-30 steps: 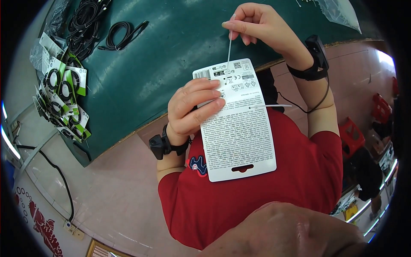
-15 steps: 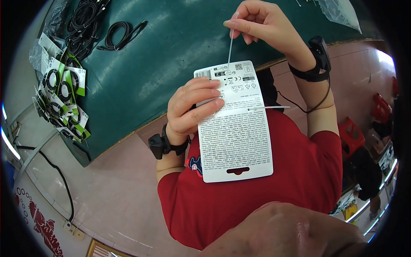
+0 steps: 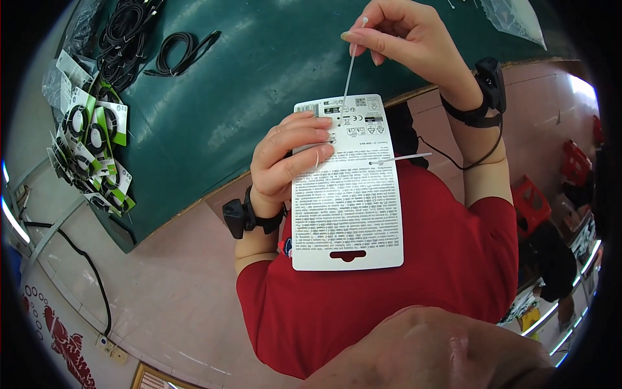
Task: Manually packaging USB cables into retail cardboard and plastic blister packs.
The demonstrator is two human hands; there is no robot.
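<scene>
The white card [image 3: 346,207] is held before the red shirt [image 3: 363,305], slotted end nearest. The left hand [image 3: 288,155] grips its left edge. From its far end, a white tie [image 3: 349,74] runs roughly along the card's long axis to the right hand [image 3: 408,37], which pinches it above the green table [image 3: 259,97].

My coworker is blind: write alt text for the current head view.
A person's left hand holds a white card; the right hand pinches a pale tie running to the card's far end. A second tie juts past its right edge. Black cables and carded packs lie left on a green table.
</scene>
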